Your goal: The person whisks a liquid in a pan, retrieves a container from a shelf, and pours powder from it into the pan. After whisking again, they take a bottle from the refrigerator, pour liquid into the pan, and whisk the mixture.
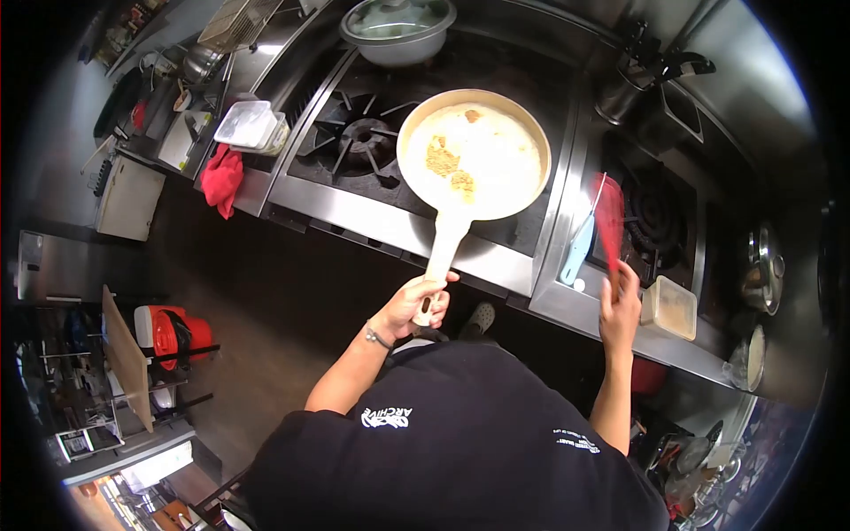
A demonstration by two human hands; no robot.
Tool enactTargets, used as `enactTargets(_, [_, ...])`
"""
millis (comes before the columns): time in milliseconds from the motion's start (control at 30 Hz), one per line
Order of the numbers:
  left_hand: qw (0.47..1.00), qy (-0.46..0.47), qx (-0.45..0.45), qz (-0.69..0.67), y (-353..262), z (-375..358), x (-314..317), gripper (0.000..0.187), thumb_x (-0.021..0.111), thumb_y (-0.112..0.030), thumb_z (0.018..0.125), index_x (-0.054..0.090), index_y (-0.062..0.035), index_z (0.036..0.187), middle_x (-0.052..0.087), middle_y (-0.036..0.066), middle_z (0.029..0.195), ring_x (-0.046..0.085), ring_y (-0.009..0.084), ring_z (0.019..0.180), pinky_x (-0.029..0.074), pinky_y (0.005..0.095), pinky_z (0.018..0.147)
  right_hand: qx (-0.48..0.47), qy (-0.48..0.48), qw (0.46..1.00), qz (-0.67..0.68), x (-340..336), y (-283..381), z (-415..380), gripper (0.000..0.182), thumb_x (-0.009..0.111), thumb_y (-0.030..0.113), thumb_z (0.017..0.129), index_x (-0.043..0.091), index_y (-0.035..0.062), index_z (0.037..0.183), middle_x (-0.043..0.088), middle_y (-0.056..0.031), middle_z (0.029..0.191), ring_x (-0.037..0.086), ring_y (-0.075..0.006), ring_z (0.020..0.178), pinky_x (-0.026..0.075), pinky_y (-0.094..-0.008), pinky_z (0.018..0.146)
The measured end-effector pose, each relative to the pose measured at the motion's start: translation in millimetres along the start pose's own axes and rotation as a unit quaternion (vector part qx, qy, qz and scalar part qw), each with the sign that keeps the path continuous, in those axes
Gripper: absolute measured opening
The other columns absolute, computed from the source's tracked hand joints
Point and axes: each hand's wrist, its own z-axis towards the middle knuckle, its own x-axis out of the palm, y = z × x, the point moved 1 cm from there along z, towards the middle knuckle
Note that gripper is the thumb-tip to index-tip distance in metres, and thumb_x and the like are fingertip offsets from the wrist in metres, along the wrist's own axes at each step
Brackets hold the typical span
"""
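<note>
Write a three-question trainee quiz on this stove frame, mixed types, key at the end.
1. True or false: the left hand grips the handle of the pan.
2. What does the right hand hold? A ladle; B red spatula; C lid.
3. What colour is the cloth on the counter edge left of the stove?

Key: 1 true; 2 B; 3 red.

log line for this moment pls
left hand grips pan handle | right hand holds red spatula | pan over stove
</note>
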Motion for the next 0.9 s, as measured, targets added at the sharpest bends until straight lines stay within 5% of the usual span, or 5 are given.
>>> enactTargets(133, [0.995, 0.092, 0.043, 0.010, 2.2, 1.5, -19.4, 0.054, 0.032, -0.048, 0.097, 0.044, -0.0053, 0.129, 0.058, 0.008, 0.079, 0.057, 0.0164, 0.067, 0.049, 0.0286, 0.063, -0.195, 0.178, 0.940, -0.217, 62.1, 80.9, 53.3, 0.032, 0.060, 0.021, 0.085, 0.059, 0.0156, 0.116, 0.067, -0.0092, 0.099, 0.064, -0.0277, 0.088, 0.050, -0.0341, 0.075])
enactTargets(267, [0.970, -0.077, 0.074, 0.219, 21.2, 1.0, -86.8, 0.049, 0.044, -0.046, 0.095, 0.050, -0.0069, 0.124, 0.062, 0.003, 0.087, 0.061, 0.0114, 0.074, 0.050, 0.0248, 0.066, -0.180, 0.242, 0.919, -0.255, 96.0, 110.0, 87.5, 0.022, 0.058, 0.029, 0.085, 0.067, 0.0174, 0.102, 0.068, -0.0125, 0.087, 0.066, -0.0289, 0.082, 0.052, -0.0386, 0.069])
enactTargets(400, [0.844, -0.309, 0.085, 0.429, 80.4, -12.4, -207.3, 0.041, 0.056, -0.039, 0.089, 0.060, -0.0065, 0.112, 0.067, 0.013, 0.095, 0.065, 0.0218, 0.087, 0.051, 0.0313, 0.077, -0.163, 0.142, 0.918, -0.333, 108.6, 103.9, 132.8, 0.023, 0.057, 0.029, 0.085, 0.069, 0.0128, 0.095, 0.067, -0.0162, 0.082, 0.065, -0.0333, 0.079, 0.052, -0.0445, 0.070])
enactTargets(567, [0.693, -0.338, -0.168, 0.614, 174.6, -99.3, -351.1, 0.039, 0.057, -0.036, 0.080, 0.066, -0.0074, 0.105, 0.060, 0.017, 0.115, 0.056, 0.0339, 0.109, 0.045, 0.0411, 0.095, -0.110, 0.207, 0.923, -0.304, 114.6, 138.8, 109.8, 0.023, 0.061, 0.030, 0.082, 0.071, 0.0163, 0.098, 0.068, -0.0154, 0.089, 0.065, -0.0323, 0.086, 0.052, -0.0405, 0.079])
enactTargets(900, [0.770, -0.510, -0.147, 0.354, 227.2, -169.2, -421.7, 0.018, 0.059, -0.017, 0.079, 0.074, -0.0125, 0.088, 0.070, 0.011, 0.091, 0.066, 0.0218, 0.090, 0.050, 0.0313, 0.083, -0.061, 0.237, 0.910, -0.334, 111.5, 154.3, 126.6, 0.023, 0.066, 0.025, 0.078, 0.072, 0.0139, 0.097, 0.068, -0.0155, 0.089, 0.067, -0.0270, 0.082, 0.052, -0.0369, 0.079])
